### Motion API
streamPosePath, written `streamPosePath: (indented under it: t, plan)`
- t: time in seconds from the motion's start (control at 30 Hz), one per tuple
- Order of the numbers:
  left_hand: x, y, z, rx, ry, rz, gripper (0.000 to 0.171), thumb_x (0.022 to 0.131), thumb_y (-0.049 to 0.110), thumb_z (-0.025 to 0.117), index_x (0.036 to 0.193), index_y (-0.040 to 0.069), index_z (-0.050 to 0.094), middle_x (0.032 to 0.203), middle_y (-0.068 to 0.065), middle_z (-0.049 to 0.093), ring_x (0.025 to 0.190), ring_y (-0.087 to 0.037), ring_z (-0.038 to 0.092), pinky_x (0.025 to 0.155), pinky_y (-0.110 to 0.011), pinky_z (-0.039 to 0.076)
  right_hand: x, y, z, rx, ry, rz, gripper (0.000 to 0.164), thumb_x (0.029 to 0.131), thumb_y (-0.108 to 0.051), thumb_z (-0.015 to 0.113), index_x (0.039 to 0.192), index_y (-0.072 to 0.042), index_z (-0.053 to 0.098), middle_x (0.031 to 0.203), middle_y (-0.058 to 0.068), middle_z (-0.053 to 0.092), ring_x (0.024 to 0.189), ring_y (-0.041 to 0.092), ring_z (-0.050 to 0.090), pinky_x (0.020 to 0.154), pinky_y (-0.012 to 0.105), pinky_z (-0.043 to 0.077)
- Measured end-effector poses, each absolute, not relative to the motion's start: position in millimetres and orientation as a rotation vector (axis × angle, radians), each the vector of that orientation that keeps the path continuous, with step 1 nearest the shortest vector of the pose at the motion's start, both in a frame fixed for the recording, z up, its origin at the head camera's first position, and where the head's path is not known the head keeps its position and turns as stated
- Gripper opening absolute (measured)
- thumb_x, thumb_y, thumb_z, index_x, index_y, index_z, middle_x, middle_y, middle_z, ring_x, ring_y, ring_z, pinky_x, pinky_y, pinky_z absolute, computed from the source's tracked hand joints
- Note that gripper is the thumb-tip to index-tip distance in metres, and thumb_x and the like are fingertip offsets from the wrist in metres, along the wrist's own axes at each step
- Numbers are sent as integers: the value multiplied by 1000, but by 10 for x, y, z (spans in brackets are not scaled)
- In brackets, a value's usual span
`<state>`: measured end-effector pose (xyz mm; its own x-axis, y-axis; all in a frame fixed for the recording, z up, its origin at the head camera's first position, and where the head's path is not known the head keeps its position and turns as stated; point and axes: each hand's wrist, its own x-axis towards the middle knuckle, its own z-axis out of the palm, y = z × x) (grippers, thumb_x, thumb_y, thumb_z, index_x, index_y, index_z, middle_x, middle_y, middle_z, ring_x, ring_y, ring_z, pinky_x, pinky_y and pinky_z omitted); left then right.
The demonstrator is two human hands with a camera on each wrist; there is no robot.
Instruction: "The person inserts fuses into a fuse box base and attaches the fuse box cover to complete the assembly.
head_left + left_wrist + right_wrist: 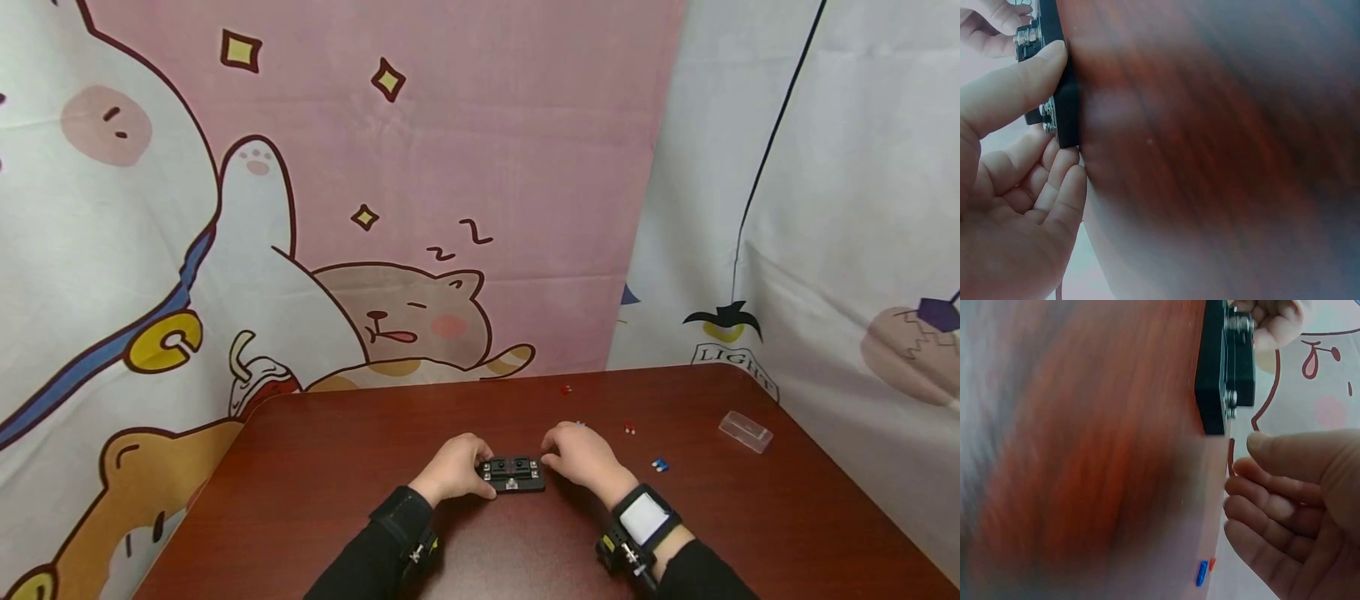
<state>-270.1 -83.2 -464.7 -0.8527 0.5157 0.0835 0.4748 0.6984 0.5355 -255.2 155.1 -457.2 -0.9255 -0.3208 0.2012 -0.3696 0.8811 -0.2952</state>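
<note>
A flat black terminal block (512,475) with shiny metal screws lies on the brown table. My left hand (455,468) grips its left end, thumb along the near edge. In the left wrist view, the thumb presses the block's (1069,112) side while the other fingers curl at its end. Just off the right end is my right hand (585,457), loosely curled. The right wrist view shows a gap between that hand's thumb (1291,453) and the block (1212,375); I see nothing held there.
Small blue-and-white (660,465) and red-and-white pieces (629,427) lie right of the right hand. Another red piece (566,389) is near the back edge, and a blue one (581,424) is partly behind the hand. A clear plastic box (746,432) sits far right. Printed cloth (450,167) hangs behind.
</note>
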Motion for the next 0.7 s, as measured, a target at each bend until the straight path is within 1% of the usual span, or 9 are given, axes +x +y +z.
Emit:
streamPosePath:
  t: [0.1,0.3,0.5,0.7]
  plan:
    - [-2696,-829,-4639,831,2829,856,41,58,17,96,89,6,70,84,1,58,75,-11,52,72,-31,45,-2603,1602,-4561,452,-2903,443,9,82,-17,81,86,-14,74,82,-1,64,78,19,63,71,39,52]
    - [-2708,-828,-4642,827,2829,860,42,59,18,96,90,7,70,85,1,59,76,-11,53,73,-31,46,-2722,1748,-4530,338,-2907,370,11,82,-17,80,84,-12,71,81,1,63,75,20,62,67,39,52]
    - [-2729,-827,-4656,811,2824,849,41,61,20,95,90,8,70,86,2,58,77,-11,52,75,-31,46,-2815,1875,-4533,280,-2893,289,13,81,-15,81,83,-10,70,80,4,62,74,23,63,62,40,53]
    - [-2732,-833,-4668,809,2828,840,41,61,20,95,91,9,70,86,3,57,78,-10,53,76,-31,46,-2916,1938,-4575,242,-2894,197,14,81,-15,80,77,-11,67,74,3,58,71,23,62,59,39,52]
